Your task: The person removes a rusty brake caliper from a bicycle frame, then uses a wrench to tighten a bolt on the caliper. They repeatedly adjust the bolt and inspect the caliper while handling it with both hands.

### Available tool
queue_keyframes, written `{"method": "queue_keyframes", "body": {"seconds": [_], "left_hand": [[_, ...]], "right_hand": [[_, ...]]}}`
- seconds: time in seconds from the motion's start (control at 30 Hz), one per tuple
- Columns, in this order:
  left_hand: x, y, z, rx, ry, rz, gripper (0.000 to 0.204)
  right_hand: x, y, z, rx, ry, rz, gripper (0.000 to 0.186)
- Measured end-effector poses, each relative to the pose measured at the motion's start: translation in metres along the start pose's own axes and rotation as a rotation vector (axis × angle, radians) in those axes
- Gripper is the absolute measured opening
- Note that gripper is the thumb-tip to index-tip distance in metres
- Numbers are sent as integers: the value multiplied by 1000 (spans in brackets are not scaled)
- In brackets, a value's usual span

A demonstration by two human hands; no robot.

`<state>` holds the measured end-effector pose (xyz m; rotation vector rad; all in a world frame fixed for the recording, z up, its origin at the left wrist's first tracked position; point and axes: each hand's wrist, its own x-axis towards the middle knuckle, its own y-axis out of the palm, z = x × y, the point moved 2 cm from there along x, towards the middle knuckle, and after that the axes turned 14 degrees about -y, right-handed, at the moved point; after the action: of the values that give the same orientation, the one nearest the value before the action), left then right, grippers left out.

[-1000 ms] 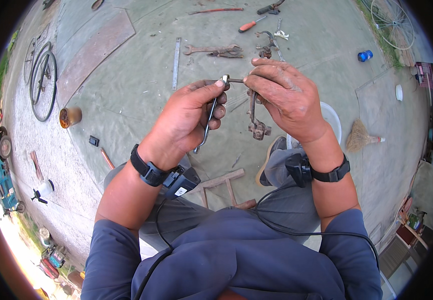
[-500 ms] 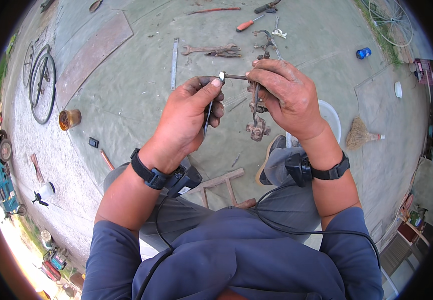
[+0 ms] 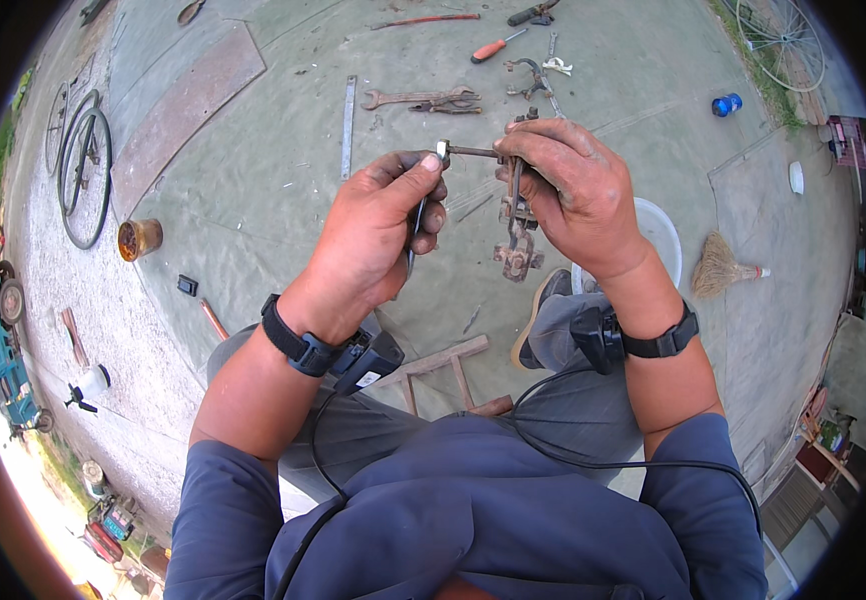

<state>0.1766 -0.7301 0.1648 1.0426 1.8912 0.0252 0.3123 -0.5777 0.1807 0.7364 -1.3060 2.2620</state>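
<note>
My left hand [image 3: 378, 220] is closed around a slim silver wrench [image 3: 415, 232], thumb pressed near its bright upper end. That end meets the tip of a thin dark rod [image 3: 473, 152], which looks like a bolt. The rod runs across to my right hand [image 3: 583, 195]. My right fingers pinch a rusty metal assembly [image 3: 518, 258] of bars and clamps, its lower end hanging free. It resembles a bicycle brake part, though my fingers cover much of it.
Beyond my hands lie an open-ended wrench [image 3: 393, 98], pliers [image 3: 450, 107], a steel ruler [image 3: 348, 125] and an orange-handled screwdriver [image 3: 489, 51]. A white bucket [image 3: 665, 235] and straw brush [image 3: 718, 268] stand right. At left are a rusty can [image 3: 140, 240] and tyres [image 3: 105, 190].
Both hands keep their hold. The rusty assembly has turned slightly, and the wrench's bright end has shifted a little to the left.
</note>
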Motion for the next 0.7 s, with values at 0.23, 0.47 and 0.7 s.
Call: {"method": "queue_keyframes", "body": {"seconds": [0.23, 0.47, 0.7], "left_hand": [[-1, 3, 1, 15, 82, 1, 25], [0, 0, 2, 129, 212, -21, 24], [6, -10, -1, 336, 452, 55, 28]], "right_hand": [[-3, 4, -3, 350, 276, -77, 20], [-11, 11, -4, 875, 748, -204, 18], [-15, 14, -3, 1375, 1089, -259, 25]]}}
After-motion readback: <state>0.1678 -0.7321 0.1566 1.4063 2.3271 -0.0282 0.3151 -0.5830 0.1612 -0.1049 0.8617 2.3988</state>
